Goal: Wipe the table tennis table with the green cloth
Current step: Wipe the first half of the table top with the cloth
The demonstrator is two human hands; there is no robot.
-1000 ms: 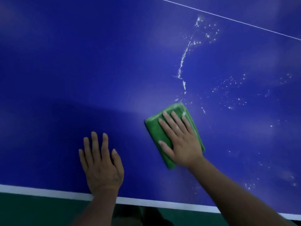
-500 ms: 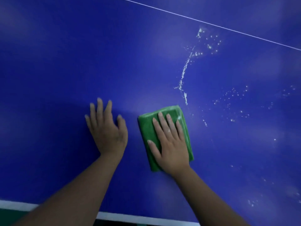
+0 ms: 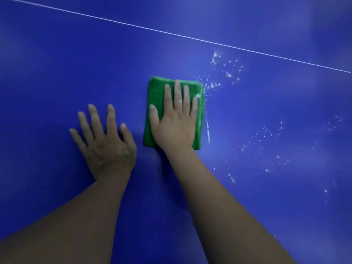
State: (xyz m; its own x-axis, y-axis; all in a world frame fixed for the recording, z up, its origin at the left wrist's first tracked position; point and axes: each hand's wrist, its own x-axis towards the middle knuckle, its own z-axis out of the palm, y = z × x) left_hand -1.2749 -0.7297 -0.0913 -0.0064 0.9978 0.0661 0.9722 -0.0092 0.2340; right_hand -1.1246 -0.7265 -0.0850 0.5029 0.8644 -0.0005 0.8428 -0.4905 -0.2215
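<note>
A folded green cloth (image 3: 156, 96) lies flat on the blue table tennis table (image 3: 57, 73). My right hand (image 3: 175, 122) presses on it with straight, spread fingers and covers most of it. My left hand (image 3: 106, 143) rests flat on the bare table just left of the cloth, fingers spread. White powdery specks (image 3: 226, 73) and a thin white streak (image 3: 208, 130) lie along and beyond the cloth's right edge.
A thin white centre line (image 3: 190, 37) crosses the table diagonally beyond the cloth. More white specks (image 3: 266, 138) are scattered over the right part of the surface. The table's near edge is out of view.
Both hands have moved farther onto the table, away from its white near edge. The cloth has slid forward along the white streak, and most of that streak is gone.
</note>
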